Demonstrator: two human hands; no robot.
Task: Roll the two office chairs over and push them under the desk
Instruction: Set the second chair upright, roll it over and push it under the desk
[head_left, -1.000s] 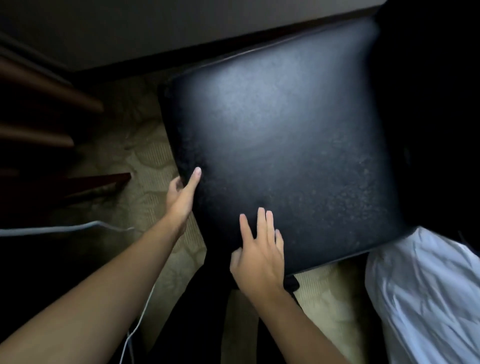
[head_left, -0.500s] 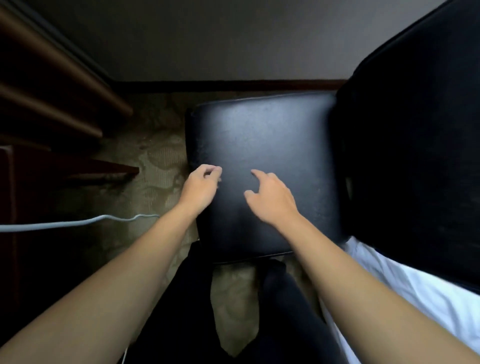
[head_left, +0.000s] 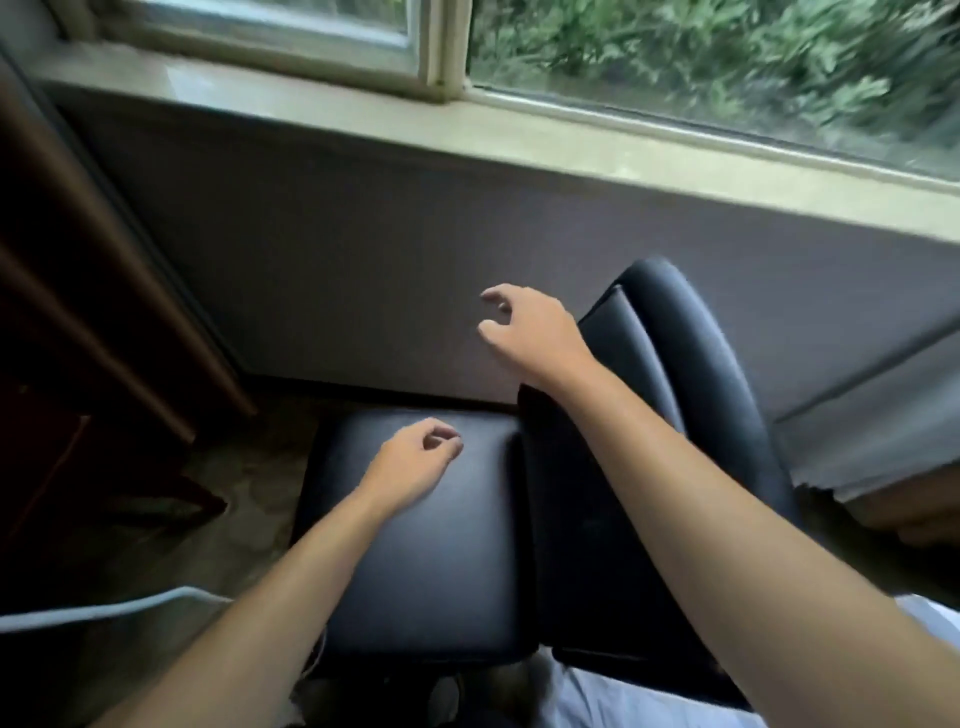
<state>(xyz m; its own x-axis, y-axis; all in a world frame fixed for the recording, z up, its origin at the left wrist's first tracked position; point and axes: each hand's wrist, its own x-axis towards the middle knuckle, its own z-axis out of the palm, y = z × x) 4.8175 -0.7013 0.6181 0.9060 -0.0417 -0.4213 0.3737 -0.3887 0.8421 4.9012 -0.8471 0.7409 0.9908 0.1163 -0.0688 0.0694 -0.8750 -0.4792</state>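
A black leather office chair fills the middle; its square seat (head_left: 441, 561) lies below me and its padded backrest (head_left: 691, 374) rises on the right. My left hand (head_left: 415, 462) hovers just over the front part of the seat, fingers loosely curled, holding nothing. My right hand (head_left: 530, 327) is lifted in the air to the left of the backrest's top, fingers bent and apart, empty. Only this one chair is in view. The chair's base and wheels are hidden under the seat.
Dark wooden furniture (head_left: 78, 270) stands close on the left. A grey wall (head_left: 389, 260) with a window sill (head_left: 467, 135) is right behind the chair. A grey cable (head_left: 104, 613) crosses the patterned carpet (head_left: 244, 519). White cloth (head_left: 623, 701) lies bottom right, a grey curtain (head_left: 857, 415) further right.
My view has tilted up from the seat to the wall and window. Both hands have left the seat; the right one has risen toward the backrest's top.
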